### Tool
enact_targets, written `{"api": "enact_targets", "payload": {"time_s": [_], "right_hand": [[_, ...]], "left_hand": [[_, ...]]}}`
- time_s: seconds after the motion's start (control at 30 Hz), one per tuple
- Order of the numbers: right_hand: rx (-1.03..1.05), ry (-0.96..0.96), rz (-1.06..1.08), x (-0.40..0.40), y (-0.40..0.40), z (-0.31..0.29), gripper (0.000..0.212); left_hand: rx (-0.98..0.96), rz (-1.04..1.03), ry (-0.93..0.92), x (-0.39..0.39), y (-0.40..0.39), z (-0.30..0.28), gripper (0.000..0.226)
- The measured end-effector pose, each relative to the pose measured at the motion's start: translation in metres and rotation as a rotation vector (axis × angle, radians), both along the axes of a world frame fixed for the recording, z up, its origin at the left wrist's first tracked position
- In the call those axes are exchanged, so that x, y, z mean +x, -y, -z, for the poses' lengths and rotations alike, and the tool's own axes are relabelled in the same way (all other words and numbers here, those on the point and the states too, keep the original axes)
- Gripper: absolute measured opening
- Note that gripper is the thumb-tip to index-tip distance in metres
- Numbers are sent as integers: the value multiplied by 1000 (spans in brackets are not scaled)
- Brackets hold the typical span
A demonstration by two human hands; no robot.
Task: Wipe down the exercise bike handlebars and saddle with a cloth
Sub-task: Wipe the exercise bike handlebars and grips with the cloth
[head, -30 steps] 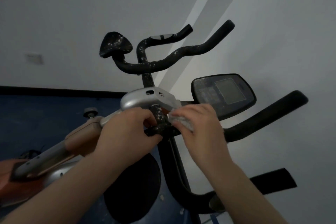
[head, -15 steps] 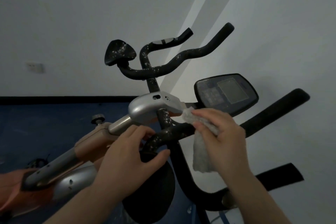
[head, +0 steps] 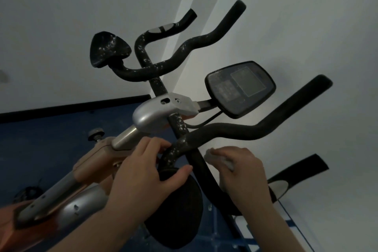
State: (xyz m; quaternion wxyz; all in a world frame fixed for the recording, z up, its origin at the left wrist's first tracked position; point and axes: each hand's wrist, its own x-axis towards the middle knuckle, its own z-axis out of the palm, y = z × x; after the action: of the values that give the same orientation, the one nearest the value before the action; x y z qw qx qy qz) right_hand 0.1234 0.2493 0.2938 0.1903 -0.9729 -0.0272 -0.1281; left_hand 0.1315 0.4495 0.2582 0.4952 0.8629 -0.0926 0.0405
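- The handlebars (head: 235, 129) are seen at the front end of the exercise bike, just below the silver clamp housing (head: 161, 112) and the console (head: 240, 89); white specks are visible on the bend near the stem.
- The speckled bend of the bar is cupped by the left hand (head: 143, 172), with fingers curled over it and the thumb underneath; the grip looks loose.
- The cloth (head: 216, 158) is bunched and pinched in the curled fingers of the right hand (head: 243, 174), just beside the lower bar; whether it touches the bar cannot be told.
- The saddle cannot be identified with certainty; a round black pad (head: 178, 210) lies below the left hand.
- Risks, as judged:
  - Only a small wad of cloth is exposed, so specks could be smeared rather than lifted, and the underside of the bend could be missed.
  - The stretch under the left hand could be left dirty unless that hand is shifted.
  - The thin cable (head: 206, 121) under the console could be snagged by a wide stroke.
  - The console could be knocked if the cloth is swept upward.
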Motion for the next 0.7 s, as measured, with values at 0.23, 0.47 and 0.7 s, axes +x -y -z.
{"api": "enact_targets", "payload": {"time_s": [0.23, 0.47, 0.7], "right_hand": [[131, 40, 43, -4, -23, -6, 16], [-25, 299, 31, 8, -28, -30, 26], [-40, 154, -175, 14, -61, -8, 20]], "left_hand": [[-13, 0, -22, 0, 0, -2, 44], [-246, -55, -213, -7, 2, -1, 59], [-626, -176, -369, -11, 8, -3, 16]]}}
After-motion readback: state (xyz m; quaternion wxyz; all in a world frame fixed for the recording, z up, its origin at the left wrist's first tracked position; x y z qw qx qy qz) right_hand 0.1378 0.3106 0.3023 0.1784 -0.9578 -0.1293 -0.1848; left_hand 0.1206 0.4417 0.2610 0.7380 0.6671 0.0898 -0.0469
